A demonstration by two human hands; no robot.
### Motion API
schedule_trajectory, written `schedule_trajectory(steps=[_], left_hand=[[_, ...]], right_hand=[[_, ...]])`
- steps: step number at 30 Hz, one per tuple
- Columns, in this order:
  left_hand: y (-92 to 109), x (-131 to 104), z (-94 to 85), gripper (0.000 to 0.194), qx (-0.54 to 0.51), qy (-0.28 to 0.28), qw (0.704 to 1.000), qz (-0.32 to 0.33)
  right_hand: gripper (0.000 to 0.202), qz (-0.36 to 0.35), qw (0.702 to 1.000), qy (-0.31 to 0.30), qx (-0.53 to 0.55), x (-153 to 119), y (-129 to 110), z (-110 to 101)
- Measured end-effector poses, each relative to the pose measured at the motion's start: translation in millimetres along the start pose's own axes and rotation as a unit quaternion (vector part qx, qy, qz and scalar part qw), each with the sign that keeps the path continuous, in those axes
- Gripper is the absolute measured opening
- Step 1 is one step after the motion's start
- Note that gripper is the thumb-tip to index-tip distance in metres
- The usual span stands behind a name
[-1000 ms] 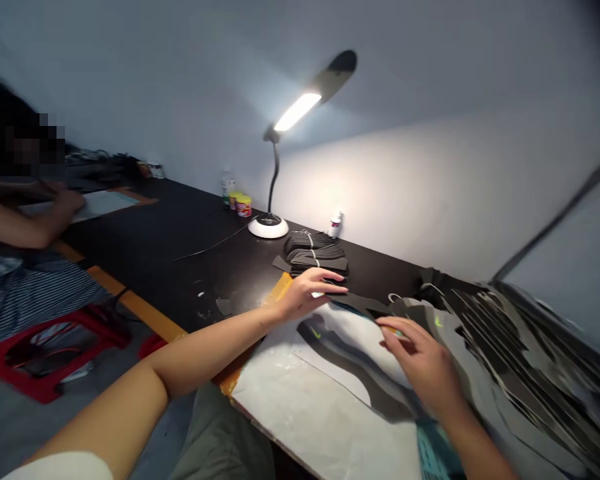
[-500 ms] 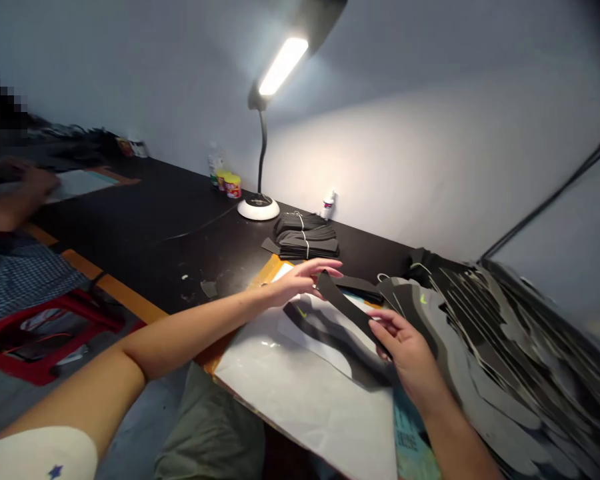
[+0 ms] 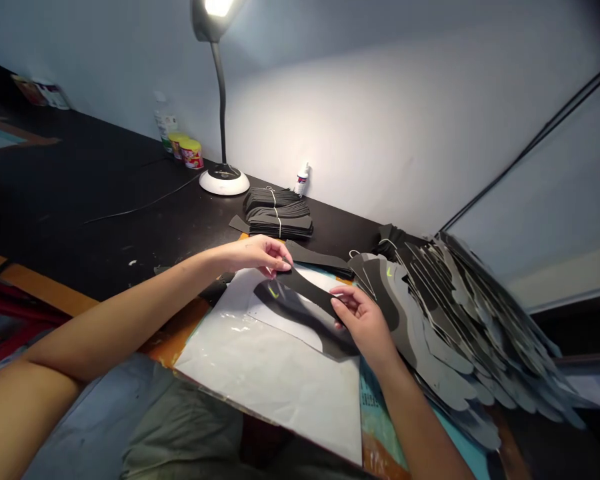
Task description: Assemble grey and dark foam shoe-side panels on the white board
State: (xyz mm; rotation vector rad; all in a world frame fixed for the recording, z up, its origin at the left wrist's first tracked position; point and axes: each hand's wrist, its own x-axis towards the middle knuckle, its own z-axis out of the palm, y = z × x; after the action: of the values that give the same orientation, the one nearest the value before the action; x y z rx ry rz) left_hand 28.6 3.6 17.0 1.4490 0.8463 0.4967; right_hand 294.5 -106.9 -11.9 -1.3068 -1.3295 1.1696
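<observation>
Item: 1 narrow dark strip, held above a grey shaped piece with a small green mark, which lies on a white-covered board; contact between strip and piece cannot be told. Left hand: thumb and index finger pinching the strip's far-left end, other fingers curled. Right hand: thumb and fingertips pinching it toward its near-right end, the extreme tip hidden by the hand. Hazards, as judged: the strip looks thin and pliable, so uneven pull between the 2 pinches could bow or twist it; a slack left pinch, on a small corner only, could let that end drop askew; a forearm or wrist brushing the loose shaped piece could shift it across the smooth cover; the right forearm, close to the fanned pile, could disturb its near edges. Orientation: long axis slanting from far left to near right, roughly along the length of the piece beneath; 1 end toward the left hand, the other toward the right; broad face upward, outline gently curved. Adjacent stock: 1 stack of dark strips just beyond, tied bundles farther left on the black table, near the lamp base.
</observation>
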Motion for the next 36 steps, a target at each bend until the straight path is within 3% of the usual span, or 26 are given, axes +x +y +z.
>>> schedule_trajectory(steps=[2, 7, 11, 15, 21, 36], left_hand=[[2, -3, -1.7, 0.041, 0.018, -0.014, 1.000, -0.005], [-5, -23, -3.5, 0.032, 0.070, 0.003, 0.995, 0.077], [-22, -38, -4.7, 0.030, 0.118, 0.031, 0.987, 0.100], [-32, -46, -5.3, 0.031, 0.167, 0.023, 0.981, 0.098], [-29, -46, -9.2, 0.031, 0.277, -0.008, 0.954, 0.118], [-39, -43, -11.9, 0.026, 0.293, -0.042, 0.947, 0.127]], right_hand=[[0.035, -0.014, 0.999, -0.024, -0.031, -1, -1, 2], [0.021, -0.080, 0.984, -0.068, -0.144, -9, -9, 9], [0.016, -0.079, 0.978, -0.078, -0.179, -14, -10, 16], [0.015, -0.072, 0.974, -0.087, -0.196, -13, -5, 20], [0.011, -0.100, 0.951, -0.084, -0.281, -13, -4, 24], [0.013, -0.094, 0.945, -0.091, -0.300, -13, -2, 25]])
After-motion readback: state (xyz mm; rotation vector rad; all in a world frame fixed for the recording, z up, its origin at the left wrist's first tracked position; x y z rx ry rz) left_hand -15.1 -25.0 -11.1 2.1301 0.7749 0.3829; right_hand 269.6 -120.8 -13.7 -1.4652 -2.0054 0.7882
